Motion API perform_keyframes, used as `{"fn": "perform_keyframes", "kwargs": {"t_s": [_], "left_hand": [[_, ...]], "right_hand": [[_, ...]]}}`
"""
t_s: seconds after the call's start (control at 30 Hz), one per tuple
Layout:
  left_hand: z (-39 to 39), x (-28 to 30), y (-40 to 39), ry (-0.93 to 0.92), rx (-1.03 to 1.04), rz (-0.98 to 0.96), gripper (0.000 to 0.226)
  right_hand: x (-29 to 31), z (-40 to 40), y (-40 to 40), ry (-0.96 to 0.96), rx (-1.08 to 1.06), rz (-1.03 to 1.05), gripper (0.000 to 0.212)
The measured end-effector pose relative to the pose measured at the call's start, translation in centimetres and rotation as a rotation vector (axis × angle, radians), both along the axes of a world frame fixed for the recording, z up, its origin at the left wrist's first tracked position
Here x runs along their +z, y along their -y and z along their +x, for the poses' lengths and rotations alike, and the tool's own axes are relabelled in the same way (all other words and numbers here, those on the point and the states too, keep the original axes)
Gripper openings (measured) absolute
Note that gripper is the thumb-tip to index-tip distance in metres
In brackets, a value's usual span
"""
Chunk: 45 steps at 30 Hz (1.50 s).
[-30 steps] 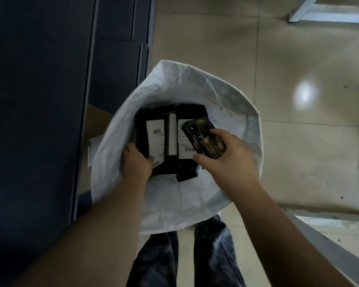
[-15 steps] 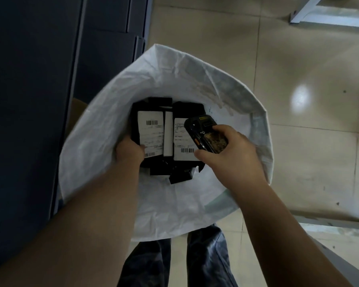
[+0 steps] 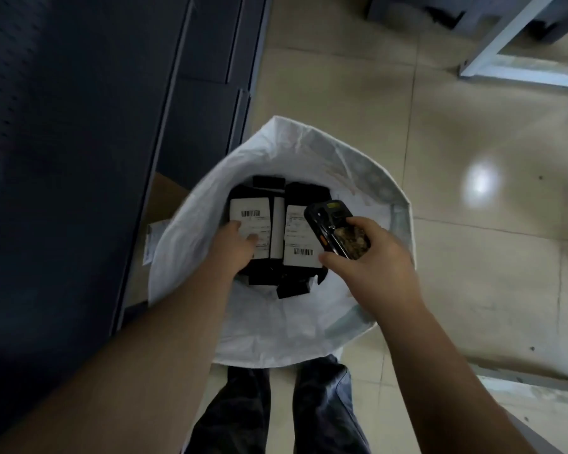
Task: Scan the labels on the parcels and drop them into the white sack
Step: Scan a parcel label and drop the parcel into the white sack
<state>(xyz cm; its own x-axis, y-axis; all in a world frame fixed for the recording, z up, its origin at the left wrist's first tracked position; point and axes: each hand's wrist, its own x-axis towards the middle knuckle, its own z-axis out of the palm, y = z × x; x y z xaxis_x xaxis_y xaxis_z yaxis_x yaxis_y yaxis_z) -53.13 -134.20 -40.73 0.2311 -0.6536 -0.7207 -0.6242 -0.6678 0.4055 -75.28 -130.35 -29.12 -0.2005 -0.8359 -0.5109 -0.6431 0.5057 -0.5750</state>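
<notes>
The white sack point(image 3: 266, 326) stands open on the floor below me. Inside lie several black parcels with white barcode labels: a left parcel point(image 3: 248, 208) and a right parcel point(image 3: 300, 237). My left hand point(image 3: 235, 245) reaches into the sack and its fingers lie on the left parcel's label. My right hand point(image 3: 371, 267) grips a black handheld scanner point(image 3: 336, 229) just above the right parcel, its head pointing away from me. A smaller black parcel point(image 3: 292, 288) lies at the near side of the pile.
A dark blue cabinet point(image 3: 79, 142) runs along the left. A brown cardboard box point(image 3: 163, 199) sits between it and the sack. Tiled floor spreads to the right, with a pale metal frame point(image 3: 518, 72) at the top right. My legs point(image 3: 276, 411) are below the sack.
My left hand has slid from the parcel's near edge up onto its label. The right hand with the scanner stays over the right parcel. The camera view has shifted.
</notes>
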Motion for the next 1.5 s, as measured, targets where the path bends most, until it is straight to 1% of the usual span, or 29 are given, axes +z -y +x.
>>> {"fn": "perform_keyframes", "kwargs": {"t_s": [0.07,0.2,0.33,0.4,0.5,0.63,0.73,0.87,1.0,1.13,1.3,1.5], "left_hand": [[-0.7,4.0,-0.5,-0.049,-0.045,-0.098,0.056],[-0.6,11.6,-2.1,-0.044,-0.163,-0.288,0.047],[0.2,18.7,-4.9,-0.018,-0.186,-0.451,0.04],[0.6,22.4,-6.7,0.003,-0.156,-0.535,0.04],[1.2,28.6,-9.8,0.042,-0.054,-0.625,0.042],[1.9,37.7,-14.6,0.147,0.093,-0.753,0.042],[2.6,44.2,-19.0,0.22,0.176,-0.852,0.041],[3.9,51.7,-26.0,0.369,0.265,-0.974,0.045],[4.4,56.0,-34.9,0.463,0.419,-1.009,0.056],[3.9,57.9,-46.0,0.563,0.571,-1.034,0.047],[1.1,58.1,-63.4,0.718,0.784,-1.014,0.04],[-4.8,58.8,-84.4,0.924,1.044,-0.894,0.044]], "right_hand": [[2.0,0.1,-0.1,-0.005,0.024,-0.026,0.069],[6.5,-0.1,-0.3,-0.029,0.123,-0.116,0.069],[10.8,-0.5,-0.3,-0.003,0.203,-0.206,0.067],[13.0,-0.4,0.0,0.021,0.261,-0.246,0.065],[17.6,0.1,0.6,0.045,0.39,-0.316,0.064],[26.0,2.0,0.5,0.146,0.559,-0.396,0.063],[32.7,4.1,-0.9,0.229,0.704,-0.491,0.063],[40.0,7.6,-4.7,0.348,0.865,-0.621,0.062],[44.3,11.2,-10.7,0.485,1.028,-0.649,0.059],[45.8,14.4,-19.3,0.582,1.201,-0.631,0.059],[46.6,17.0,-34.5,0.671,1.442,-0.586,0.056],[48.0,19.1,-54.6,0.796,1.735,-0.528,0.059]]}}
